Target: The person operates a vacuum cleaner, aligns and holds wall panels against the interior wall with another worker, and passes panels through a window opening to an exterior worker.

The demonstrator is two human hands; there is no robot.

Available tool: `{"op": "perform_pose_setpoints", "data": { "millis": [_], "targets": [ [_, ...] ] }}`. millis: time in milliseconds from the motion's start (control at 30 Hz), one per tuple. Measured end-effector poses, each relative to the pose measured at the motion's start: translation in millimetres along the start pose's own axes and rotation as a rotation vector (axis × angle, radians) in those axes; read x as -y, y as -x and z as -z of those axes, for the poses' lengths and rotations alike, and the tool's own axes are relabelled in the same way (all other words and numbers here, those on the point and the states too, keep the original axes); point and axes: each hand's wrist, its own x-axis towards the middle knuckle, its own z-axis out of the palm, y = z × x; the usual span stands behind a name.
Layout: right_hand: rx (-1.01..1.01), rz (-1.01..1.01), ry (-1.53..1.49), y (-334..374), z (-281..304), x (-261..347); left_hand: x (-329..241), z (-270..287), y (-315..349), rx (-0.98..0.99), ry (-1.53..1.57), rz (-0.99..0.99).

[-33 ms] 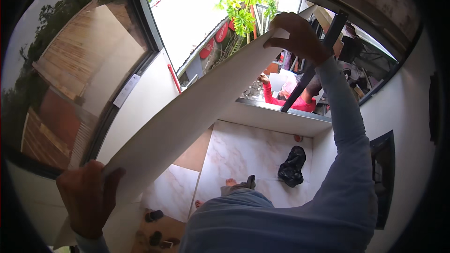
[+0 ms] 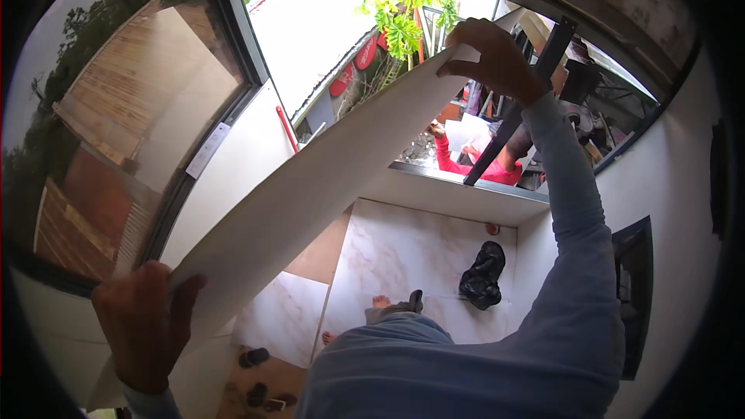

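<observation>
A long, flat white panel (image 2: 310,182) slants across the view from lower left to upper right. My left hand (image 2: 147,326) grips its near-left part, with the thumb on the face towards me and the fingers over the edge. High up by the window opening, my right hand (image 2: 497,58) is closed on the upper edge near the far end, its thumb on the same face. A tip of the panel shows past the right hand. Both arms are raised and spread apart, and the panel hides part of the wall and the window's lower left.
A dark window frame (image 2: 252,39) surrounds the opening, with a dark upright bar (image 2: 520,109) at its right. Outside, a person in red (image 2: 497,167) holds a pale sheet. Below, a black plastic bag (image 2: 481,275) lies on marbled tiles (image 2: 419,244); slippers (image 2: 254,357) lie lower left.
</observation>
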Motion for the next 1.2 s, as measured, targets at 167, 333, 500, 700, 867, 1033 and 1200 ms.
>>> {"op": "perform_pose_setpoints", "data": {
  "millis": [167, 333, 500, 700, 867, 1033, 1200],
  "targets": [
    [-0.053, 0.021, 0.052, -0.1, -6.3, -24.8, -5.5, -12.8, -34.3, -0.003, 0.029, -0.016],
    [-0.199, 0.184, -0.008, -17.1, -8.9, 35.3, -3.0, -31.5, -56.4, -0.008, 0.053, -0.038],
    [-0.467, 0.305, -0.157, -47.4, -50.9, 169.5, -5.7, -27.5, -58.6, -0.010, 0.044, 0.003],
    [-0.621, 0.293, -0.053, -60.3, -71.2, 190.5, -15.2, -27.0, -61.2, -0.034, 0.095, 0.003],
    [-0.820, 0.408, -0.154, -71.0, -81.1, 183.6, -15.5, -18.6, -59.0, -0.013, 0.064, -0.007],
    [-0.799, 0.384, -0.125, -66.9, -74.5, 176.9, -9.4, -15.3, -33.3, -0.096, -0.062, 0.082],
    [-0.821, 0.372, -0.242, -66.4, -72.0, 182.1, 47.3, 15.8, 146.7, -0.453, -0.514, 0.359]
  ]
}}
